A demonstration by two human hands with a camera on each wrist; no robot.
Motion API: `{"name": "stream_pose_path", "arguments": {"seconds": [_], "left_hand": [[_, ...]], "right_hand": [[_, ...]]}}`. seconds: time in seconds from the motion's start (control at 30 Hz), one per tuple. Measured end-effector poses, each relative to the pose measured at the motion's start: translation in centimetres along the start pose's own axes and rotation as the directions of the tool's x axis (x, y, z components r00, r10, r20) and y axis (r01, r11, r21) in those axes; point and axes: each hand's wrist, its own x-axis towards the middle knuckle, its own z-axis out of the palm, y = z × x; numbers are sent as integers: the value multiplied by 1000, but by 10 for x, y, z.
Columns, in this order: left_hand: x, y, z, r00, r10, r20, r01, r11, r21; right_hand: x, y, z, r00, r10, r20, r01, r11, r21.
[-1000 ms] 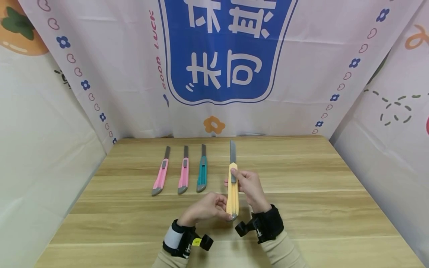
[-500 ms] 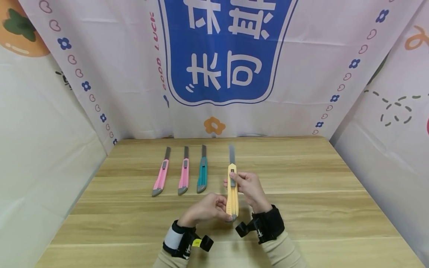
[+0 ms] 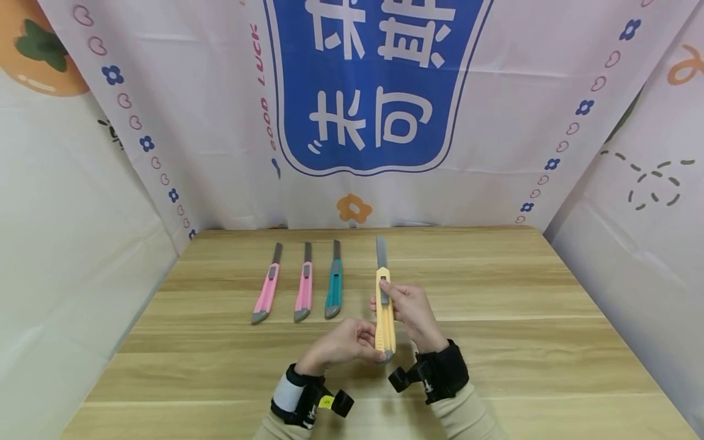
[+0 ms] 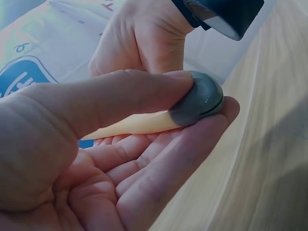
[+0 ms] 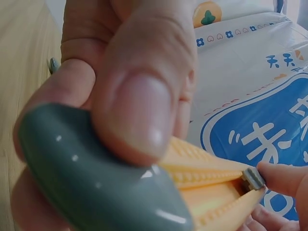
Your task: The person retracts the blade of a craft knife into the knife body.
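In the head view, a yellow utility knife (image 3: 385,330) points away from me, its grey blade (image 3: 382,253) extended from the far end. My left hand (image 3: 343,345) pinches its near end; the left wrist view shows thumb and fingers around the grey end cap (image 4: 204,98). Farther up the handle, my right hand (image 3: 415,310) grips the knife, thumb on the grey slider (image 5: 252,179). To the left, two pink utility knives (image 3: 266,294) (image 3: 304,293) and a teal utility knife (image 3: 333,290) lie on the table, their blades out.
The light wood table (image 3: 528,366) reaches back to a white printed cloth (image 3: 495,153) with a blue sign. More printed cloth hangs along the left and right sides. The wrist cameras (image 3: 399,379) sit close to each other near the knife's end.
The slider under my right thumb has moved back toward the end cap, and less of the yellow knife's blade shows than a second ago. Both hands keep their hold; the head view has shifted slightly.
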Motion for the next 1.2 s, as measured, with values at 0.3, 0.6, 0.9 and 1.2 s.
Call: {"name": "stream_pose_path", "arguments": {"seconds": [0.3, 0.6, 0.9, 1.2], "left_hand": [[1, -1, 1, 1000, 3, 6, -3, 1000, -3], [0, 1, 1, 1000, -20, 6, 20, 1000, -5], [-1, 2, 1, 1000, -21, 3, 21, 1000, 9], [-5, 3, 0, 1000, -14, -4, 14, 1000, -16]], "right_hand": [[-2, 1, -1, 999, -51, 6, 51, 998, -27], [-2, 1, -2, 999, -25, 23, 25, 1000, -13], [-2, 0, -2, 999, -38, 33, 37, 999, 10], [-6, 0, -1, 995, -52, 84, 51, 999, 12]]}}
